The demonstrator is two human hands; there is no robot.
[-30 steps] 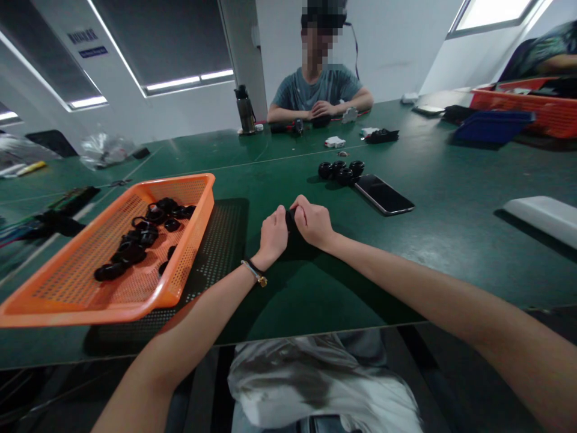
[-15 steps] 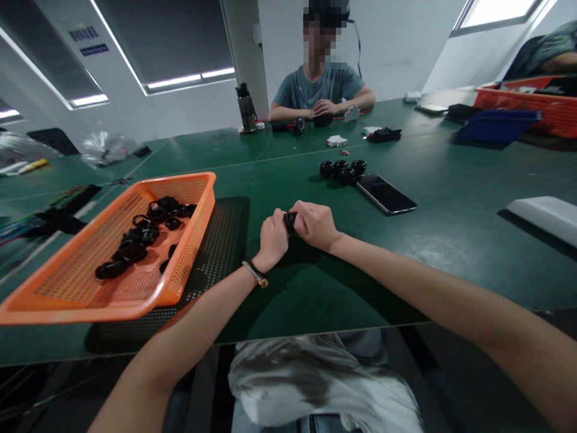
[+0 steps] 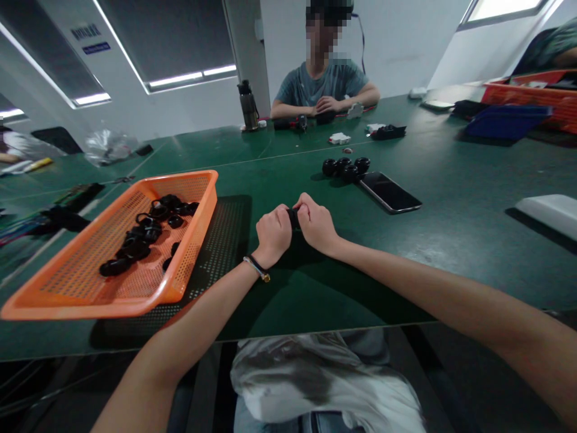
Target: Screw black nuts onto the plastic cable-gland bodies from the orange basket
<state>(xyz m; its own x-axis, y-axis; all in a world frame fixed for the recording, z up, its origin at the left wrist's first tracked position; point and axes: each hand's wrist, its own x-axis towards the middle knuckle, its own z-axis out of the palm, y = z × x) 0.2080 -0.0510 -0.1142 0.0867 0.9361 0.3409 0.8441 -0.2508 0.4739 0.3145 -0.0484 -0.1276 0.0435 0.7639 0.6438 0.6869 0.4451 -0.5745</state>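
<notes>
- At the left of the frame an orange basket (image 3: 180, 279) sits on a dark mat (image 3: 216, 252) on the green bench (image 3: 451, 240). It holds a heap of small black parts (image 3: 144, 234). They lie loose, so it is best to pick one at a time and not dig.
- In the middle of the frame the left hand (image 3: 273, 233) is curled shut around one side of a small black part (image 3: 294, 218). A thin bracelet (image 3: 256, 267) is on that wrist.
- The black part sits between the two hands, just above the bench. Only a small bit of it shows, so I cannot tell its shape.
- The right hand (image 3: 317, 225) is curled shut on the other side of the same part, touching the left hand. I think the two hands are joining or twisting the part. To do that well, hold one side firm, turn the other side slowly, and keep both sides straight in line.
- Keeping the wrists low by the bench should help the hands stay steady.
- To the upper right of the hands, four round black pieces (image 3: 345, 168) stand in a tight group, touching a dark phone (image 3: 390, 192) lying flat. They look finished.
- At the top of the frame another person (image 3: 327, 84) sits across the bench with hands together.
</notes>
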